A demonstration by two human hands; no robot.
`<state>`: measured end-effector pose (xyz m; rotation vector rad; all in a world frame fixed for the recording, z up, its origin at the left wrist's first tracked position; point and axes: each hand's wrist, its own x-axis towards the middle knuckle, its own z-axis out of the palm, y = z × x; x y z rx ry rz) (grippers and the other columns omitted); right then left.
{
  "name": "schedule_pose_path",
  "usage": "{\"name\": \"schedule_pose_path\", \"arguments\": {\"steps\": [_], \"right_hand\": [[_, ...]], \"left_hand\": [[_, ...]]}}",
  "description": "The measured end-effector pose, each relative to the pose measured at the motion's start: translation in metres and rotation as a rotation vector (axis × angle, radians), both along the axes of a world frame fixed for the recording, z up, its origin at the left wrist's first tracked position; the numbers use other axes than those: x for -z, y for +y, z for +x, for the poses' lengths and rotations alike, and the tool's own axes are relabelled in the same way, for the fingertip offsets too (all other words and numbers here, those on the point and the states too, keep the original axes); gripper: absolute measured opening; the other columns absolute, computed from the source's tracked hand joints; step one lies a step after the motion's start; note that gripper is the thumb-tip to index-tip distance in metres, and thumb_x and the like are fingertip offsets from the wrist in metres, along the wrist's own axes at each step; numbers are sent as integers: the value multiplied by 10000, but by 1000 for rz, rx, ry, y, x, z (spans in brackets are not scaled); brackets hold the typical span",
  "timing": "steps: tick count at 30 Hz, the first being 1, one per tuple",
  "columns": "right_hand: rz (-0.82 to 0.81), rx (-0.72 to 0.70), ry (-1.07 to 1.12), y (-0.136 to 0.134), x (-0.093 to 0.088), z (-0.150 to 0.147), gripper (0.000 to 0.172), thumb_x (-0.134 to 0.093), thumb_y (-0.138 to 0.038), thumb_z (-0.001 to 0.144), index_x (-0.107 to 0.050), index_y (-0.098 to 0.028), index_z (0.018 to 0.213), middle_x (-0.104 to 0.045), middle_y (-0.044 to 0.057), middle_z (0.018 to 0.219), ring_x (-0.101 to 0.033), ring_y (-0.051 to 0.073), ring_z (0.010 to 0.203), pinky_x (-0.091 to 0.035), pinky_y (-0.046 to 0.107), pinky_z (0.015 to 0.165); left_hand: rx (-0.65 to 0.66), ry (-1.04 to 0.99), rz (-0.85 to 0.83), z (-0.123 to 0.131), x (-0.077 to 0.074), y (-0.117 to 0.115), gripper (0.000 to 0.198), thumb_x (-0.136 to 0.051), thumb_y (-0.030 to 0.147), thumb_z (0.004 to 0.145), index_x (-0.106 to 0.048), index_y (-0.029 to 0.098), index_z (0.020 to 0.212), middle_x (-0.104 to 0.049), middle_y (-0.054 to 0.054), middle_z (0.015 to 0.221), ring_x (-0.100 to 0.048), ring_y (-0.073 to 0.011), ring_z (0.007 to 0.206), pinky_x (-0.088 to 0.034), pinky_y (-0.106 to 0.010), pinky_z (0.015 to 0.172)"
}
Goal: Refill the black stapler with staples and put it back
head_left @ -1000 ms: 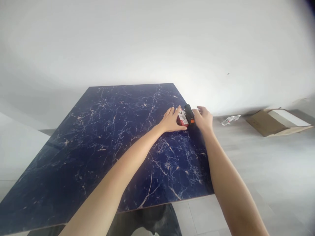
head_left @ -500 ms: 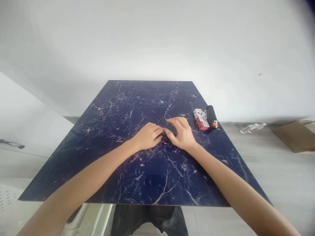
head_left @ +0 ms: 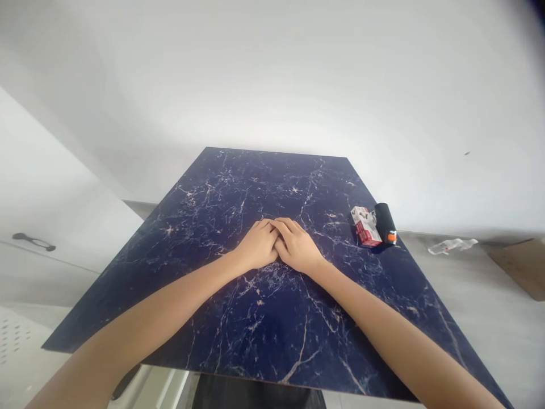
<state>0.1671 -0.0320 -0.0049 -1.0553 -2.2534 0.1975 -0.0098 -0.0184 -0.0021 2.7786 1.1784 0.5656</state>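
The left hand [head_left: 256, 245] and the right hand [head_left: 297, 245] are being rested together on the blue marble-patterned counter [head_left: 264, 187], fingers overlapping, each grip apart and clamped on nothing. A red-and-white carton [head_left: 365, 227] and a black cylinder [head_left: 385, 222] are being left untouched at two o'clock, the cylinder's long axis running eleven to five o'clock, its orange end pointing toward five.

Bare left forearm [head_left: 149, 309], bare right forearm [head_left: 383, 324], bare left hand [head_left: 255, 247], bare right hand [head_left: 298, 247], dark trousers [head_left: 255, 393] at the lower edge
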Motion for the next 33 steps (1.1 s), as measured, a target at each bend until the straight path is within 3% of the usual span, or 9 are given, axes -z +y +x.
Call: {"name": "schedule_pose_path", "arguments": {"steps": [33], "right_hand": [[13,-44,14,5,5,6,417,-474,-166,1017,-545,-199,1427,-634,139,1359,-613,304,1199,-549,531,1061]], "left_hand": [[0,-49,-13,-2,3,3,387,-586,157,887,-665,122,1264,-713,-153,1292,-611,-335,1261,-513,-511,1069]]}}
